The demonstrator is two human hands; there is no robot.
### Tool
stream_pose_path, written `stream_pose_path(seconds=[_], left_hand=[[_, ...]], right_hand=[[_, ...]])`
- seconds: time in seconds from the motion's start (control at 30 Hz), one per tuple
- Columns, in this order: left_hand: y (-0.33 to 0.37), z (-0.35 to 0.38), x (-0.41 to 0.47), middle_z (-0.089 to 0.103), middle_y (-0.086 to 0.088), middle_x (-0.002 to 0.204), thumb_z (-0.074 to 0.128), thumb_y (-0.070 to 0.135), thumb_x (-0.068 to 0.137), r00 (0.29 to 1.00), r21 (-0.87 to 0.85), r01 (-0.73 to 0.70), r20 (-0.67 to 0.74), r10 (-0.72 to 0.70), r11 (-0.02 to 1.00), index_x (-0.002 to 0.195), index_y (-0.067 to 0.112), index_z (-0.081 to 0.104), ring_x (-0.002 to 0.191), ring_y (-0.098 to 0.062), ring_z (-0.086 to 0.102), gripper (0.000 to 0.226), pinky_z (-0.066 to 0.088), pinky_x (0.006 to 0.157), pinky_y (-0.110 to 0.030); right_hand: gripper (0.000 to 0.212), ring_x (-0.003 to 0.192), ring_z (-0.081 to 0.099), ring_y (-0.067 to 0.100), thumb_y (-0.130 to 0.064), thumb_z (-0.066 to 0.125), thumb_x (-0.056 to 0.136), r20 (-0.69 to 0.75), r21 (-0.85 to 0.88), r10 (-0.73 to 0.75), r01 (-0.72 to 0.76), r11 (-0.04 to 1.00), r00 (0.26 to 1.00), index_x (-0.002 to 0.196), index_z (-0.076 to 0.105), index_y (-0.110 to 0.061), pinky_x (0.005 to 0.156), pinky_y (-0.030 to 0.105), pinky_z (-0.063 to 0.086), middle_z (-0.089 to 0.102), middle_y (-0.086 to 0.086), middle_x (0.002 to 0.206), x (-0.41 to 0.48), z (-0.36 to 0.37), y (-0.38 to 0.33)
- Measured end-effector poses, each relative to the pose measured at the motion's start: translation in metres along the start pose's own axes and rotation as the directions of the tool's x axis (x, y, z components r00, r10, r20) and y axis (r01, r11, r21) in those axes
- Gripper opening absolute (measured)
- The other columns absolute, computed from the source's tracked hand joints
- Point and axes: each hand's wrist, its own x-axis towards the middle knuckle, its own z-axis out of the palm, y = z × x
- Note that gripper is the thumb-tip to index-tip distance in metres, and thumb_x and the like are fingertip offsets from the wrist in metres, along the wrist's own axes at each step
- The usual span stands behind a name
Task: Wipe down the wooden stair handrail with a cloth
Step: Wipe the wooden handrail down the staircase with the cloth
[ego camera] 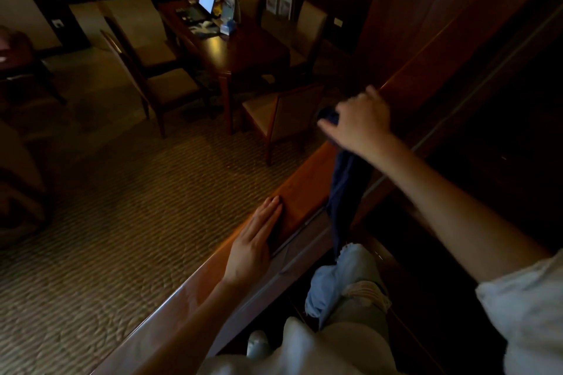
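With our left hand flat on the handrail and our right hand, at two o'clock, gripping the cloth, its dangling tail could snag or slip loose.

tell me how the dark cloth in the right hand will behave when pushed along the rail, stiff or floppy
Probably floppy: the dark cloth hangs limp below the right hand, folding on itself. Likely light: it looks thin and one hand carries it. The dangling tail would probably trail beside the handrail rather than wipe it.
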Motion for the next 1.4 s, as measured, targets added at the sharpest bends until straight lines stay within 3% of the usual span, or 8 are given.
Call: stream_pose_path(seconds=[0.13, 0.23, 0.43, 0.6, 0.73, 0.97, 1.13, 1.4], left_hand=[[0.002, 0.0, 0.0, 0.031, -0.003, 0.154, 0.06, -0.011, 0.085, 1.0, -0.019, 0.014, -0.023, -0.015, 1.0, 0.143, 0.005, 0.04, 0.143, -0.021, 0.029, 0.064, 0.028, 0.116, -0.04], [0.001, 0.0, 0.001, 0.034, -0.005, 0.153, 0.059, -0.013, 0.085, 0.999, -0.014, 0.017, -0.031, -0.017, 1.0, 0.142, 0.004, 0.04, 0.143, -0.022, 0.03, 0.062, 0.03, 0.115, -0.042], [0.0, 0.003, -0.001, 0.039, -0.011, 0.148, 0.037, 0.012, 0.099, 0.999, 0.006, 0.018, -0.04, -0.018, 1.0, 0.14, 0.002, 0.043, 0.142, -0.023, 0.033, 0.042, 0.034, 0.112, -0.045], [0.003, 0.003, 0.0, 0.04, -0.01, 0.149, 0.045, 0.007, 0.096, 0.998, -0.003, 0.027, -0.048, -0.027, 1.0, 0.139, 0.004, 0.045, 0.141, -0.023, 0.034, 0.044, 0.031, 0.115, -0.04], [0.004, 0.004, 0.0, 0.039, -0.009, 0.149, 0.057, -0.007, 0.088, 0.998, -0.004, 0.014, -0.065, -0.014, 1.0, 0.139, 0.003, 0.046, 0.141, -0.022, 0.033, 0.053, 0.031, 0.115, -0.04], [0.0, 0.005, -0.001, 0.043, -0.011, 0.145, 0.046, -0.001, 0.092, 0.998, 0.015, 0.019, -0.066, -0.018, 1.0, 0.137, 0.001, 0.048, 0.139, -0.025, 0.037, 0.044, 0.034, 0.112, -0.044], [0.0, 0.004, -0.004, 0.048, -0.014, 0.14, 0.037, 0.009, 0.099, 0.996, 0.022, 0.033, -0.084, -0.031, 0.999, 0.131, 0.0, 0.054, 0.136, -0.025, 0.041, 0.038, 0.04, 0.107, -0.046], [0.004, 0.002, -0.002, 0.045, -0.008, 0.143, 0.037, 0.013, 0.1, 0.996, 0.003, 0.057, -0.073, -0.056, 0.998, 0.134, 0.003, 0.053, 0.139, -0.021, 0.038, 0.038, 0.035, 0.112, -0.04]], right_hand=[[0.06, 0.102, 0.06, 0.03, -0.061, 0.039, 0.096, 0.168, -0.182, 0.1, -0.069, 0.981, 0.981, 0.099, 0.063, -0.006, 0.081, 0.034, 0.039, 0.06, 0.012, 0.095, 0.025, -0.016, -0.004], [0.053, 0.117, 0.056, 0.03, -0.051, 0.047, 0.093, 0.249, -0.025, -0.048, 0.056, 0.998, 0.967, 0.122, 0.062, -0.009, 0.087, 0.032, 0.042, 0.059, 0.013, 0.127, 0.006, 0.009, -0.062], [0.055, 0.113, 0.055, 0.029, -0.057, 0.042, 0.095, 0.378, 0.162, -0.309, 0.266, 0.95, 0.873, 0.12, 0.059, -0.01, 0.08, 0.034, 0.037, 0.058, 0.011, 0.123, -0.03, 0.021, -0.113], [0.059, 0.123, 0.049, 0.031, -0.055, 0.045, 0.094, 0.322, -0.046, -0.03, 0.047, 0.998, 0.946, 0.128, 0.054, -0.008, 0.104, 0.04, 0.031, 0.054, 0.016, 0.132, 0.011, -0.015, -0.03], [0.05, 0.116, 0.053, 0.032, -0.05, 0.045, 0.097, 0.315, -0.151, 0.098, -0.052, 0.987, 0.944, 0.12, 0.057, -0.006, 0.09, 0.036, 0.038, 0.055, 0.014, 0.124, 0.023, -0.023, -0.017], [0.045, 0.12, 0.052, 0.028, -0.041, 0.049, 0.095, 0.443, 0.118, -0.269, 0.242, 0.963, 0.855, 0.126, 0.057, -0.009, 0.088, 0.033, 0.039, 0.055, 0.011, 0.132, -0.028, 0.022, -0.126], [0.045, 0.11, 0.055, 0.028, -0.048, 0.049, 0.095, 0.419, 0.231, -0.324, 0.245, 0.942, 0.849, 0.118, 0.058, -0.011, 0.078, 0.033, 0.035, 0.058, 0.009, 0.122, -0.033, 0.025, -0.121], [0.051, 0.113, 0.057, 0.027, -0.056, 0.041, 0.095, 0.154, -0.029, 0.127, -0.124, 0.992, 0.98, 0.108, 0.066, -0.013, 0.118, 0.045, 0.012, 0.066, 0.009, 0.105, 0.014, -0.008, 0.005]])
